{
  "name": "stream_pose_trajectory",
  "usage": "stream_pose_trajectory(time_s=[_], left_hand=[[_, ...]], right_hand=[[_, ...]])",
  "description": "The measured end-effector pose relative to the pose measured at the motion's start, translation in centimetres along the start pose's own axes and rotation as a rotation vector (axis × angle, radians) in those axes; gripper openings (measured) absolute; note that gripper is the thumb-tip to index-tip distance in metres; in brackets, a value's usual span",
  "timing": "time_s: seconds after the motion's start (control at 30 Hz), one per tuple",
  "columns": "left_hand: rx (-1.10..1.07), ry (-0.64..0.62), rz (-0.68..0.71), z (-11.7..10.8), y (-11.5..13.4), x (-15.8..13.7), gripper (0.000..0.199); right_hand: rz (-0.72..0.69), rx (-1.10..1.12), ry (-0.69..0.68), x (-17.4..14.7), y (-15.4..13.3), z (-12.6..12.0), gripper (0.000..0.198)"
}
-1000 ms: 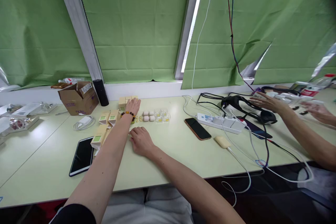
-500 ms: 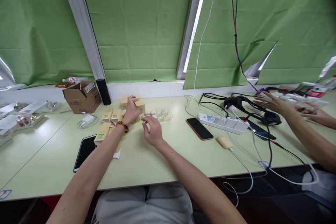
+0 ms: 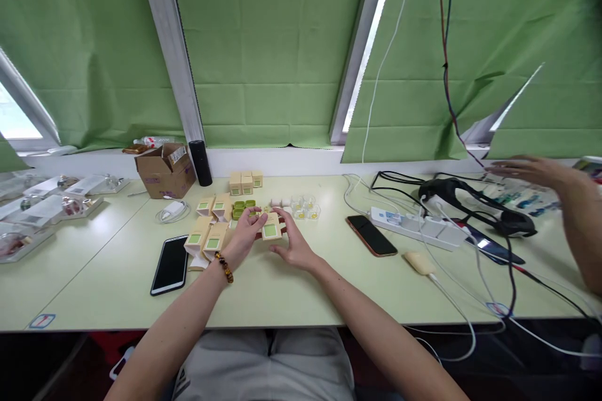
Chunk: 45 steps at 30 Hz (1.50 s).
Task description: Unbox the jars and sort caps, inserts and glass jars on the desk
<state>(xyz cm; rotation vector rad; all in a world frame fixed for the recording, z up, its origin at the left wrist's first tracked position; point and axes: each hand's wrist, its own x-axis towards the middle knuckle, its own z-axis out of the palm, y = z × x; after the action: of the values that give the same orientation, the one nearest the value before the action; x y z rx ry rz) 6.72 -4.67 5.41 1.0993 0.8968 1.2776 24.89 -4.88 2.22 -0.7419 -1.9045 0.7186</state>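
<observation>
The small cardboard box (image 3: 271, 229) sat between the two hands above the desk (image 3: 282, 301), the left hand (image 3: 243, 235) gripping its left edge and the right hand (image 3: 298, 245) curved around its right side, fingers against it. Beyond the left hand stood green containers (image 3: 239, 208), while clear containers (image 3: 308, 210) lay past the right hand's fingers, near but apart.

Seemingly an office or workroom: long table (image 3: 282, 294); from the seat, blinds (image 3: 263, 50) at twelve o'clock, power strip (image 3: 416, 230) at two.
</observation>
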Motion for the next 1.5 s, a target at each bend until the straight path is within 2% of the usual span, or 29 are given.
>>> stream_pose_trajectory(time_s=[0.1, 0.23, 0.43, 0.6, 0.77, 0.83, 0.93, 1.0, 1.07, 1.17, 1.27, 1.37, 1.5], left_hand=[[-0.059, -0.032, 0.03, -0.1, -0.5, -0.1, 0.057], [-0.253, -0.117, 0.064, -0.5, -0.7, -0.1, 0.043], [-0.346, -0.244, -0.031, -0.8, -1.5, 0.1, 0.036], [-0.309, -0.407, -0.074, -0.4, -1.5, -0.5, 0.046], [-0.219, -0.406, -0.037, -0.2, -0.7, -1.0, 0.062], [-0.152, -0.339, 0.04, -0.2, -0.7, -0.8, 0.066], [0.041, -0.127, 0.252, -0.5, -1.2, -0.2, 0.069], [0.255, 0.019, 0.419, -0.8, -1.7, 0.1, 0.064], [0.515, 0.092, 0.587, -1.0, -2.2, 0.1, 0.055], [0.842, 0.11, 0.806, -1.1, -2.3, -0.4, 0.047], [0.992, 0.102, 0.954, -1.1, -2.2, -0.8, 0.048], [1.083, 0.108, 1.033, -1.2, -2.3, -0.8, 0.053], [1.175, 0.164, 1.062, -1.4, -2.3, -0.7, 0.055]], right_hand=[[0.008, -0.007, 0.074, 0.3, -0.1, 0.4, 0.079], [-0.035, 0.024, 0.159, 0.5, -0.2, 0.1, 0.07], [-0.142, 0.002, 0.298, 0.5, -0.5, 0.0, 0.067], [-0.15, -0.098, 0.341, 0.6, -0.6, 0.0, 0.068], [-0.138, -0.113, 0.316, 0.5, -0.5, 0.1, 0.071], [-0.1, -0.084, 0.308, 0.5, -0.4, 0.2, 0.077], [-0.004, -0.009, 0.303, 0.5, -0.2, 0.2, 0.085], [0.048, 0.073, 0.284, 0.5, 0.0, 0.1, 0.085], [0.073, 0.195, 0.23, 0.7, 0.2, -0.1, 0.082], [0.082, 0.374, 0.153, 0.8, 0.5, -0.3, 0.071], [0.089, 0.426, 0.167, 0.9, 0.5, -0.4, 0.064], [0.071, 0.416, 0.214, 0.9, 0.6, -0.3, 0.063], [0.055, 0.396, 0.251, 0.9, 0.7, 0.0, 0.061]])
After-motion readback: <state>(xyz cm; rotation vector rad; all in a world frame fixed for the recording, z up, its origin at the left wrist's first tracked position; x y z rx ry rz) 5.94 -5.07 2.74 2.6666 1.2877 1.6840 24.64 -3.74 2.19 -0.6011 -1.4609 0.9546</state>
